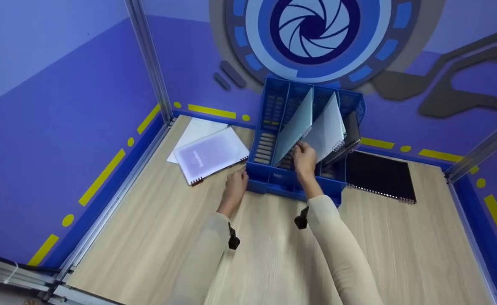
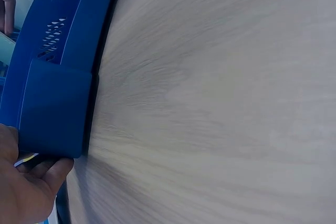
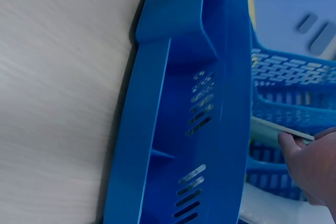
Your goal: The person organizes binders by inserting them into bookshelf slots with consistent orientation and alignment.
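The pale green notebook [image 1: 295,127] leans upright in a compartment of the blue file organizer [image 1: 277,187]. The right hand [image 1: 305,159] pinches its near edge between thumb and fingers; the left hand [image 1: 235,184] grips the organizer's front left corner. The notebook is probably light, with a fairly stiff but bendable cover that may be slick, so a grip well in from the edge should steady it best. The organizer looks like rigid plastic, likely light enough to slide unless braced.

The head view alone shows the whole black notebook [image 1: 382,176] on the counter [image 1: 265,254]; the right wrist view reveals the slots [image 3: 200,103] inside the organizer's front tray.
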Tool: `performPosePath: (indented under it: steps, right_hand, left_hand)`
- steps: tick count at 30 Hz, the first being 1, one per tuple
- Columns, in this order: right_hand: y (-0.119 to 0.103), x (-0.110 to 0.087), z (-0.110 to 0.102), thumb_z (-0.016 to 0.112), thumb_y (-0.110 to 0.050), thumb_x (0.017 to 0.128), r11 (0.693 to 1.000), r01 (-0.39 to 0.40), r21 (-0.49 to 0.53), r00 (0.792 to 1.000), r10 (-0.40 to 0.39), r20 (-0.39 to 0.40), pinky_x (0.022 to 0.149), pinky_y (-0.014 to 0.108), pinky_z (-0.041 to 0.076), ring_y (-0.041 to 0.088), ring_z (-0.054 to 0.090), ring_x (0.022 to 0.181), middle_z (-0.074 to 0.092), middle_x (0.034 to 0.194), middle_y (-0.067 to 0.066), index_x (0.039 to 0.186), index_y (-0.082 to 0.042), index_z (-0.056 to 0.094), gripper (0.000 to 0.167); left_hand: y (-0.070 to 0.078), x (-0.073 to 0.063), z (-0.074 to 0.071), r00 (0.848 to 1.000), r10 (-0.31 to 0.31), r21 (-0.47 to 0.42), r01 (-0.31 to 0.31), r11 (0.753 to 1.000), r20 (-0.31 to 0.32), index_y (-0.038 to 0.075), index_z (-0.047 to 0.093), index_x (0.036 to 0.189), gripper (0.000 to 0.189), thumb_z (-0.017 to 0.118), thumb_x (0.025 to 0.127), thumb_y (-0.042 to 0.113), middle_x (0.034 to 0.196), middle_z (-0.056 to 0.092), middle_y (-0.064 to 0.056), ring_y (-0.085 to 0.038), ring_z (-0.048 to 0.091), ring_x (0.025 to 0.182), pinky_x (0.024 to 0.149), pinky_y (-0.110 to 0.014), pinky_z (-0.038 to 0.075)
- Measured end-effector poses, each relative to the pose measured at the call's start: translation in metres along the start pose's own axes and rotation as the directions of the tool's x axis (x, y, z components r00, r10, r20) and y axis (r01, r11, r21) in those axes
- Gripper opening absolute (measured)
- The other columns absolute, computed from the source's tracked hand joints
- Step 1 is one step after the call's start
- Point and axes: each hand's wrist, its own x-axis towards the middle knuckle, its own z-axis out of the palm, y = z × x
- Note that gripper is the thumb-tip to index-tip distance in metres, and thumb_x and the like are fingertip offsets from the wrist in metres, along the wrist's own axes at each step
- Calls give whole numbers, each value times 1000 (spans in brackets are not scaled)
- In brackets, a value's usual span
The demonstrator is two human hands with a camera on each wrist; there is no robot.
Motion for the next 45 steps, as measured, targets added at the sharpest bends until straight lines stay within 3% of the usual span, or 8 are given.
performPosePath:
  steps: [4, 11, 22, 28, 34, 38, 42, 45]
  right_hand:
    - [-1, -11, -5, 45, 0, 106, 994, -23, 110, 999, 18, 46, 104, 38, 48, 35, 58, 127, 56, 141, 25, 144, 8, 49, 39]
    - [11, -45, -31, 50, -4, 103, 987, 136, -85, 990, -132, 49, 91, 40, 55, 25, 66, 116, 68, 127, 14, 131, -3, 66, 32]
    - [36, -93, -85, 54, 3, 98, 952, 206, -226, 979, -199, 53, 79, 11, 47, 28, 69, 106, 74, 114, 15, 115, 0, 73, 27]
    - [55, -121, -124, 52, 5, 98, 942, 158, -297, 987, -161, 13, 83, 6, 44, 27, 68, 110, 73, 116, 14, 117, -1, 73, 29]
    - [66, -142, -156, 50, 4, 98, 927, 72, -368, 996, -84, -16, 85, 2, 41, 31, 65, 117, 70, 123, 18, 124, 0, 69, 32]
    - [72, -155, -172, 49, 3, 99, 895, 32, -445, 999, -43, -17, 93, 17, 48, 32, 64, 119, 68, 126, 18, 128, -1, 67, 34]
    - [77, -168, -188, 49, 1, 100, 868, -22, -495, 999, 0, -45, 99, 42, 50, 34, 63, 120, 66, 130, 20, 132, 0, 64, 35]
    - [79, -177, -199, 47, 1, 100, 848, -62, -526, 997, 29, -71, 100, 50, 49, 39, 61, 122, 63, 133, 24, 133, 2, 61, 36]
  left_hand:
    - [0, 0, 0, 1000, -5, -10, 5, 1000, -10, 10, 63, 139, 39, 49, 104, 18, 125, 69, -10, -19, 58, 87, 80, -45, 53]
    - [-2, -1, 0, 1000, -5, -13, 5, 1000, 25, 11, 61, 142, 39, 49, 105, 18, 115, 69, -9, -19, 58, 85, 77, -43, 51]
    - [-4, 0, -1, 1000, -1, -36, 2, 999, 30, 12, 65, 137, 36, 47, 106, 16, 74, 42, 4, -14, 39, 64, 60, -33, 35]
    - [3, 0, -1, 1000, -7, -8, 7, 1000, 3, 13, 64, 139, 37, 48, 105, 18, 122, 70, -8, -20, 58, 84, 76, -43, 51]
    - [5, 11, -8, 998, 42, -9, -42, 999, 45, 7, 68, 131, 33, 51, 103, 10, 101, 71, -11, -19, 55, 79, 73, -40, 50]
    - [11, 14, -16, 997, 56, 7, -57, 998, 54, -1, 68, 127, 31, 53, 102, 7, 109, 72, -18, -26, 65, 91, 81, -47, 53]
    - [24, 6, -21, 998, 45, 27, -46, 999, 43, -9, 57, 136, 39, 54, 102, 10, 134, 60, -27, -38, 60, 122, 98, -50, 49]
    - [38, -3, -24, 998, 56, 30, -57, 998, 36, -15, 39, 147, 55, 55, 100, 9, 157, 33, -30, -41, 36, 144, 114, -47, 36]
